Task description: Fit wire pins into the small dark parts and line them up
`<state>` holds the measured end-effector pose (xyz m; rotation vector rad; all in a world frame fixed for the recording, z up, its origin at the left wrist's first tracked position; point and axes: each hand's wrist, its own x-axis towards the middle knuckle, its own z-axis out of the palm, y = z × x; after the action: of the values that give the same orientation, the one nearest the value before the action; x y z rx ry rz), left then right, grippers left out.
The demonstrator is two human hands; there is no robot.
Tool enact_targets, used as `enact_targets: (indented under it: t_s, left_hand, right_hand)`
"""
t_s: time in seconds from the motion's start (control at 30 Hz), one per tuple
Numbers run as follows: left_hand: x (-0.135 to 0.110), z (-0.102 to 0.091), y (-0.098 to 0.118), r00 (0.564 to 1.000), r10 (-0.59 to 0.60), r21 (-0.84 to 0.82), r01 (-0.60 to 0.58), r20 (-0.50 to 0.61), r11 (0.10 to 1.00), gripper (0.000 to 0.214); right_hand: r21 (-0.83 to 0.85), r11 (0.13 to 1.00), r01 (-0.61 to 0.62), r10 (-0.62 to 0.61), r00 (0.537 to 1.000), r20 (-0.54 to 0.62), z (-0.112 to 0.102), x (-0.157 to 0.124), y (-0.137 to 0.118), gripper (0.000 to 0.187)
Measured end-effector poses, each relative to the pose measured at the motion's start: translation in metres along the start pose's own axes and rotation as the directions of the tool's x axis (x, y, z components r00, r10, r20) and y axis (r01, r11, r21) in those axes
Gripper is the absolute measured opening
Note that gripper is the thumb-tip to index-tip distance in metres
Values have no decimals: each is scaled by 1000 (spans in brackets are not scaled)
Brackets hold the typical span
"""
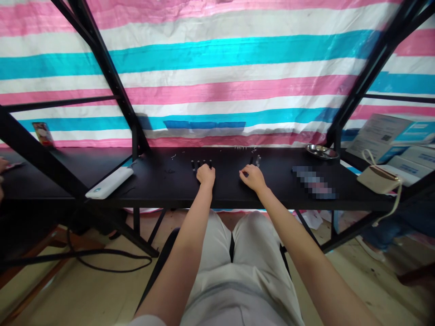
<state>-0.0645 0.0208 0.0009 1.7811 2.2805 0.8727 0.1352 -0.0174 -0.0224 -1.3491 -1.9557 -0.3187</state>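
My left hand rests on the black table with its fingers curled in, and what they hold, if anything, is hidden. Several small dark cylinders with light tops, one of them here, stand in a row just beyond its knuckles. To the right, my right hand is closed in a pinch, thumb and index finger together over the tabletop. I cannot make out what is between them. Right behind that hand are a small black cylinder and a clear or whitish one.
A long white case lies left on the black table. Small white bits lie along the back. At right are a shiny metal dish, a blurred flat item, a beige pouch and boxes. Black frame posts rise at both sides.
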Motion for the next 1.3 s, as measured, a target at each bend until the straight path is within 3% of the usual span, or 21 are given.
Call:
enact_targets:
  t_s: [0.2, 0.33, 0.4, 0.5, 0.57, 0.63, 0.73, 0.87, 1.1, 1.23, 1.3]
  left_hand:
    - [-1, -1, -2, 1000, -8, 7, 8, 9, 1000, 26]
    - [-6, -5, -3, 1000, -25, 8, 25, 10, 1000, 26]
    - [-9, -6, -2, 1000, -5, 11, 4, 2, 1000, 26]
    - [-13, -4, 1, 997, 79, 26, -79, -16, 997, 28]
    - [-17, -1, 4, 984, 180, 34, -180, -12, 983, 31]
    - [-22, 1, 8, 950, 311, 33, -312, 16, 950, 33]
    - [-27, 5, 13, 875, 479, 36, -482, 63, 875, 33]
    - [-30, 8, 14, 814, 573, 36, -578, 97, 815, 34]
    - [-28, 9, 12, 788, 604, 16, -610, 116, 792, 33]
    - [-29, 9, 12, 783, 610, 16, -616, 120, 788, 34]
    - [-29, 8, 13, 781, 613, 15, -619, 120, 785, 34]
  right_hand:
    - [29, 999, -27, 28, 999, -45, 1, 0, 0, 24]
    - [44, 980, -195, 198, 975, -99, 1, 0, 5, 26]
    - [46, 928, -369, 372, 922, -108, 1, 1, 11, 27]
    - [44, 766, -641, 642, 762, -85, 4, 1, 22, 23]
    - [25, 674, -738, 738, 672, -67, 8, 1, 30, 18]
    - [-8, 643, -766, 763, 641, -82, 14, 1, 36, 21]
    - [-62, 636, -769, 760, 638, -124, 20, 4, 43, 23]
    - [-107, 619, -778, 772, 627, -99, 20, 9, 48, 27]
    - [-146, 609, -779, 787, 616, -7, 15, 21, 48, 26]
    - [-146, 630, -763, 769, 639, -25, 15, 20, 47, 22]
    - [-146, 672, -726, 728, 684, -55, 14, 18, 44, 22]
